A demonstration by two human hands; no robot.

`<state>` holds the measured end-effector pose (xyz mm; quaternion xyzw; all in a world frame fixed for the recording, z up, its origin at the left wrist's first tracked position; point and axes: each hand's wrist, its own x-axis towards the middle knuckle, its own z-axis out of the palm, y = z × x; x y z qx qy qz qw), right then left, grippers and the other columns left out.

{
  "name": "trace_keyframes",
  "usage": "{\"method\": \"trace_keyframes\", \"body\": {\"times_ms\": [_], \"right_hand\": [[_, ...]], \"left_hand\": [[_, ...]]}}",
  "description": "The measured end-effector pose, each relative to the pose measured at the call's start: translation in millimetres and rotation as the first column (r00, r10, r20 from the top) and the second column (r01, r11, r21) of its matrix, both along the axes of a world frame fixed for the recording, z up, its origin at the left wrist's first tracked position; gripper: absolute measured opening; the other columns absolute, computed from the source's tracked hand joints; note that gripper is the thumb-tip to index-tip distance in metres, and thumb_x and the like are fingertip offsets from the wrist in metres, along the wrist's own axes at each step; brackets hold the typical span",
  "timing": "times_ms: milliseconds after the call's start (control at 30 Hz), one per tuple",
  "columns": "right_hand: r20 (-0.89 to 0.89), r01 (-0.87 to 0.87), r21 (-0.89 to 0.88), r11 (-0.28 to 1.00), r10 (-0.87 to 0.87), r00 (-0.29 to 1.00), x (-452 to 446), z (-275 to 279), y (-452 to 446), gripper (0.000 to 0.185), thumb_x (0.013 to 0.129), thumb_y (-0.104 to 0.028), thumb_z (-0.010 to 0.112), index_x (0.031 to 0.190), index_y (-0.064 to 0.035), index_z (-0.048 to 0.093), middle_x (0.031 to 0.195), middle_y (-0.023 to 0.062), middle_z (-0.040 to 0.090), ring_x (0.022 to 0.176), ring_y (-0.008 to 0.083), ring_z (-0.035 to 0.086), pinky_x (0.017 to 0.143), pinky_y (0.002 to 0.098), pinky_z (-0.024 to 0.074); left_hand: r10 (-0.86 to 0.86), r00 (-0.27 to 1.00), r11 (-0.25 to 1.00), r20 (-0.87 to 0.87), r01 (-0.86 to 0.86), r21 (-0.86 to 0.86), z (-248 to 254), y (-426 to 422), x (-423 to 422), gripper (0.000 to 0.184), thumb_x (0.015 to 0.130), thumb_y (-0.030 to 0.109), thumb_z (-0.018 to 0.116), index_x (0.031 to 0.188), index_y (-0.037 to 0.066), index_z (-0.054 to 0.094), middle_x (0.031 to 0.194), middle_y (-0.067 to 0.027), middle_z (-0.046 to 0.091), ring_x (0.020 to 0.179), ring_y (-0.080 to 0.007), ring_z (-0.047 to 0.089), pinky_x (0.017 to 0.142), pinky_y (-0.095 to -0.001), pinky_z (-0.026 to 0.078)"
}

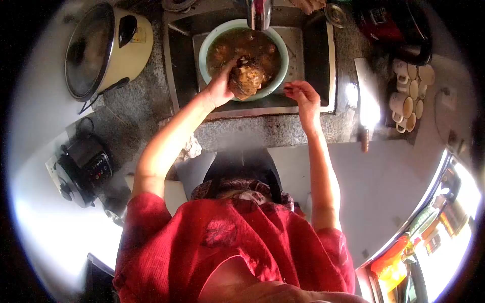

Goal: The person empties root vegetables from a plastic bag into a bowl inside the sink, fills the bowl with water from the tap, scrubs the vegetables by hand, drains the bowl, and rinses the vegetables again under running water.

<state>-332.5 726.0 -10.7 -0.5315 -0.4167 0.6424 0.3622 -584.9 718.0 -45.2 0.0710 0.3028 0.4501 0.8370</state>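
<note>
Landmark: one pale basin [202, 59].
- Bench [222, 132], one: running around the basin on several sides.
- Sink [319, 70], one: enclosing the basin.
- Cream cooker [135, 43], one, glass-lidded: standing left of the basin.
- Dark red appliance [382, 22], one: standing right of the basin, toward its far side.
- Black cooker [83, 161], one: standing left and nearer the body than the basin.
- White cups [400, 105], at least six, overlapping: sitting well right of the basin.
- Bright blade [369, 96], one, brown-handled: lying between basin and cups.
- Faucet [259, 14], one: overhanging the basin's far rim and blocking part of it.
- Brown lump [246, 80], one: being grasped by the left hand [221, 87], fingers partly spread, above the basin's near side, hiding part of the rim.
- Brown pieces [222, 50], several, uncountable: sitting in the basin's murky liquid.
- Small dark item [288, 90], one, too blurred to name: being pinched in the right hand's [306, 97] grip, just right of the basin.
</note>
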Motion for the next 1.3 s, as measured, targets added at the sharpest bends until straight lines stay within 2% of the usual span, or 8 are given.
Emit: {"method": "trace_keyframes", "body": {"times_ms": [233,433,633,700,833,967,1133,1300], "right_hand": [[-0.04,-0.138,-0.019,0.99,0.137,0.99,-39,30,-9,0.022,0.099,-0.02,0.05,0.106,-0.0004,0.058,0.088,0.0047,0.062,0.08,0.0119,0.057,0.077,0.026,0.0471],[0.064,-0.21,0.105,0.972,0.204,0.977,-47,36,-11,0.028,0.096,-0.026,0.054,0.103,0.0005,0.051,0.084,0.0043,0.057,0.079,0.013,0.051,0.073,0.0292,0.0451],[0.437,-0.342,0.288,0.895,0.195,0.878,-45,54,2,0.017,0.094,-0.02,0.052,0.09,-0.0027,0.053,0.071,0.0222,0.056,0.07,0.0417,0.057,0.061,0.0423,0.0464],[0.596,-0.393,0.414,0.821,0.082,0.799,-47,51,2,0.02,0.098,-0.016,0.045,0.091,0.0009,0.053,0.069,0.0139,0.052,0.061,0.0211,0.053,0.058,0.0362,0.0445],[0.583,-0.322,0.411,0.853,0.025,0.812,-54,47,2,0.014,0.095,-0.012,0.048,0.087,-0.0014,0.052,0.069,0.0187,0.056,0.065,0.033,0.059,0.059,0.0389,0.0469],[0.198,-0.014,0.072,0.997,-0.001,0.98,-56,22,-2,0.019,0.097,-0.016,0.048,0.086,0.0002,0.05,0.068,0.0064,0.054,0.063,0.0121,0.053,0.056,0.033,0.0467],[-0.03,0.03,-0.138,0.99,-0.034,0.999,-47,15,9,0.024,0.099,-0.019,0.048,0.089,0.0005,0.057,0.069,0.0024,0.056,0.058,0.0109,0.054,0.056,0.0247,0.0462],[-0.087,-0.007,-0.052,0.999,0.003,0.996,-47,37,13,0.02,0.097,-0.017,0.051,0.089,0.0001,0.058,0.072,0.002,0.058,0.066,0.0094,0.055,0.062,0.0243,0.0459]], "left_hand": [[0.125,0.613,0.936,-0.78,0.186,0.297,56,-1,9,0.053,0.103,0.043,0.03,0.12,-0.001,0.052,0.119,-0.0099,0.059,0.109,-0.0151,0.054,0.096,-0.0304,0.041],[0.199,0.37,0.864,-0.908,0.37,0.34,85,-4,17,0.048,0.102,0.043,0.027,0.11,0.008,0.058,0.099,-0.0143,0.066,0.096,-0.0302,0.062,0.081,-0.0366,0.047],[0.371,0.21,0.724,-0.905,0.545,0.423,93,0,21,0.046,0.102,0.04,0.028,0.11,0.006,0.059,0.096,-0.0167,0.065,0.091,-0.0354,0.062,0.076,-0.0401,0.049],[0.344,0.237,0.75,-0.908,0.512,0.418,88,0,21,0.046,0.102,0.04,0.029,0.11,0.006,0.059,0.096,-0.0162,0.065,0.092,-0.0341,0.063,0.077,-0.0392,0.049],[0.318,0.392,0.817,-0.863,0.348,0.459,81,-1,25,0.046,0.103,0.039,0.03,0.109,0.004,0.059,0.097,-0.0139,0.066,0.092,-0.0266,0.064,0.081,-0.0352,0.048],[0.271,0.723,0.831,-0.636,0.158,0.534,69,0,27,0.054,0.103,0.042,0.022,0.11,0.001,0.057,0.105,-0.0081,0.061,0.098,-0.0174,0.06,0.086,-0.0306,0.046],[0.106,0.993,0.986,-0.047,-0.099,0.13,56,-3,18,0.061,0.099,0.054,0.024,0.122,0.002,0.048,0.106,-0.017,0.061,0.091,-0.026,0.063,0.081,-0.0371,0.052],[0.134,0.985,0.991,-0.107,-0.136,-0.012,72,-5,16,0.062,0.098,0.054,0.025,0.125,0.003,0.048,0.113,-0.0158,0.06,0.094,-0.0256,0.062,0.083,-0.0395,0.052]]}}
